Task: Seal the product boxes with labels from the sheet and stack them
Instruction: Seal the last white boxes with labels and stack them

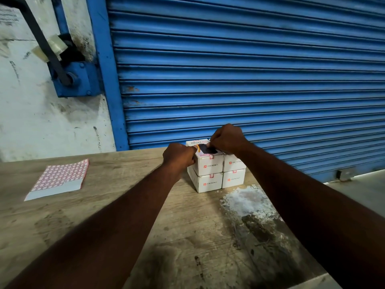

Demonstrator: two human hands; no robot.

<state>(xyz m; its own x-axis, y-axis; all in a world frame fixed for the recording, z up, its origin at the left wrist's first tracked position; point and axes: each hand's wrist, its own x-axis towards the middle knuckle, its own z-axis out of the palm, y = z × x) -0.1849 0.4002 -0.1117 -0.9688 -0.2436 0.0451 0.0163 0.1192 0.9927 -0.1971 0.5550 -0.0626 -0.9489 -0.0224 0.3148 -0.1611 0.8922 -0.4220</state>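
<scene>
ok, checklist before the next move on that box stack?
1. Squareness: stack of Portronics boxes sits two on two, fronts flush: ok.
2. Grip: left hand grips the top-left box at its left edge: ok.
3. New label: right hand pinches at that box's top; label under it: cannot tell.
4. Front flap seals on top-left box and lower-left box: ok.
5. Supply: label sheet flat on the table, left of the stack: ok.

This is looking like a shop stockroom: blue roller shutter (229,69) is hanging closed behind the left grip (179,156), scuffed worktop (125,195) lying under it.
</scene>
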